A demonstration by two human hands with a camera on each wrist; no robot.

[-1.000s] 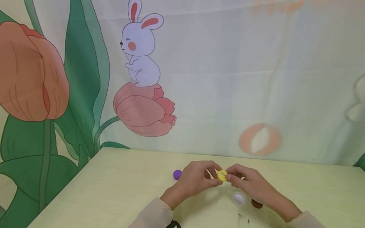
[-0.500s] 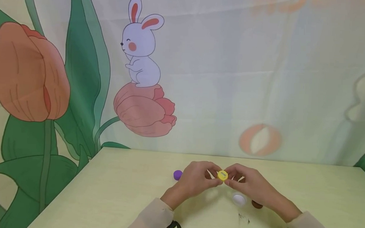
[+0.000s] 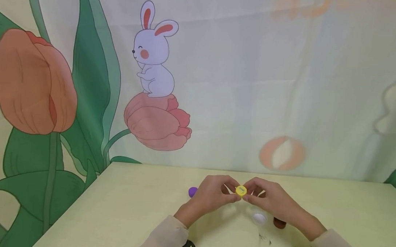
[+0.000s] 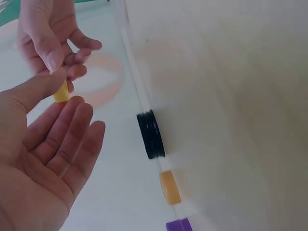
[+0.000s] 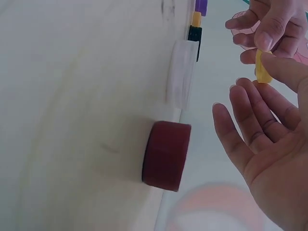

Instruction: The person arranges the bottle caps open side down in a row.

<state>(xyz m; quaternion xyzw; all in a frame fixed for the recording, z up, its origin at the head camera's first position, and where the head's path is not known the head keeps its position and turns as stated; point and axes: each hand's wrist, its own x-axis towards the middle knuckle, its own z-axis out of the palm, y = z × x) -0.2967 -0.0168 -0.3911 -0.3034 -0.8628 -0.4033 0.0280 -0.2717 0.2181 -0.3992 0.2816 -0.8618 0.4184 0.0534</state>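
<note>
We see the left hand point(image 3: 212, 193) and right hand point(image 3: 270, 197) each pinching an edge of the single yellow disc point(image 3: 241, 191), which lies between their fingertips, neither hand nearer. It sits clear above the worktop point(image 3: 143, 201), its round face toward the head camera, with no long axis across that face. Around it we count one white disc point(image 3: 259, 218) and one brown disc point(image 3: 279, 223) by the right; leftward, one black disc point(image 4: 150, 134), one orange disc point(image 4: 170, 187), one purple disc point(image 3: 192, 192).
</note>
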